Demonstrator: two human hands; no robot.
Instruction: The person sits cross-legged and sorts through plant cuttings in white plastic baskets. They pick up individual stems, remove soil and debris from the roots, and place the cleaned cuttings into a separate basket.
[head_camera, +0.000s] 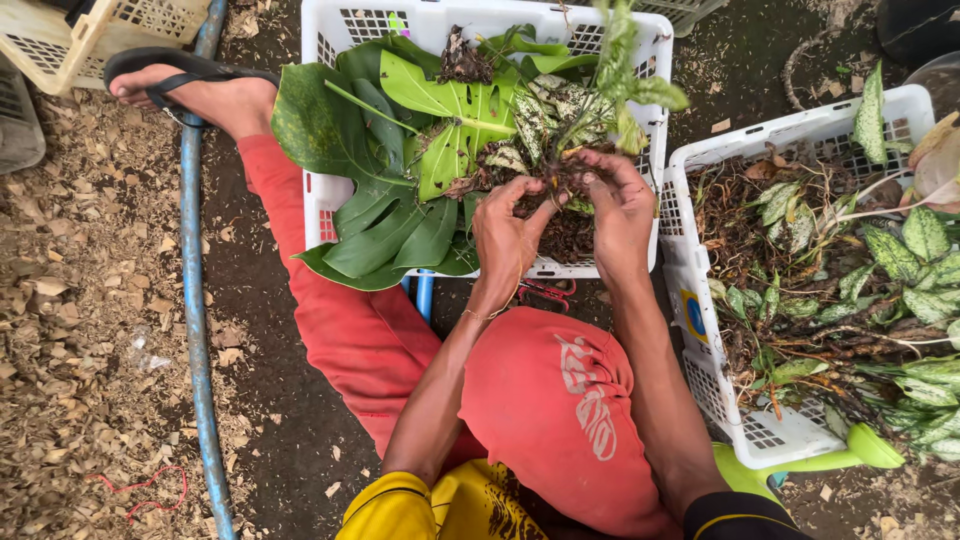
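Left of us a blue hose (190, 300) crosses the soil; over the white crate (330, 30) our left hand (505, 235) and right hand (620, 205) pinch the plant's root clump (560, 175), apparently mid-separation; next calls for gentle, steady pulling apart

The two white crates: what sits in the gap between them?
In the head view, the person's right hand and forearm cross the gap between the left crate and right crate; bare dirt lies beyond.

Bare ground (270, 400) bears white crates (330, 200), blue hose (190, 250).
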